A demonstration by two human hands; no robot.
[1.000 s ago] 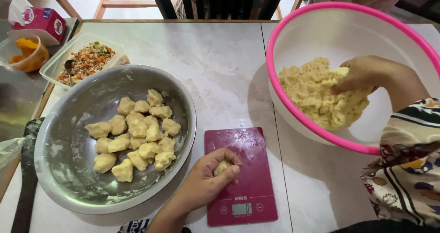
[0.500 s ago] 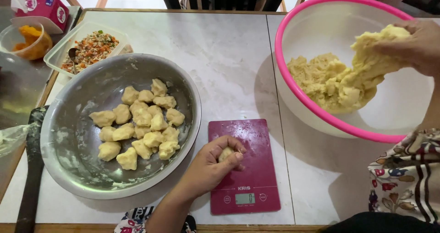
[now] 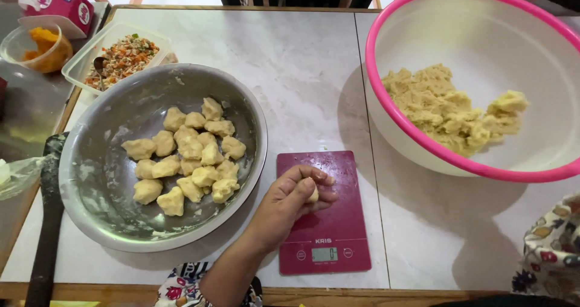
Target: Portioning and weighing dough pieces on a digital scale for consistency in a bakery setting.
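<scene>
Here, the left hand (image 3: 296, 192) is curled around a small pale yellow lump of dough (image 3: 313, 194), fingers closed on it so that only a sliver shows at the fingertips. The hand hangs just over the top of a flat dark-red digital kitchen scale (image 3: 326, 222) (whether the lump touches the platform cannot be told). The right hand is out of view. Just left of the scale sits a wide, round, flour-dusted steel bowl (image 3: 96, 180), holding a cluster of portioned dough pieces (image 3: 190, 153). To the right, a large white plastic basin with a pink rim (image 3: 411, 132) contains a crumbly mass of yellow dough (image 3: 447, 111). All rest on a pale marbled tabletop (image 3: 302, 71). Further off, at the upper left, a clear rectangular tray of chopped vegetable filling (image 3: 124, 56) stands near the steel bowl's rim.
</scene>
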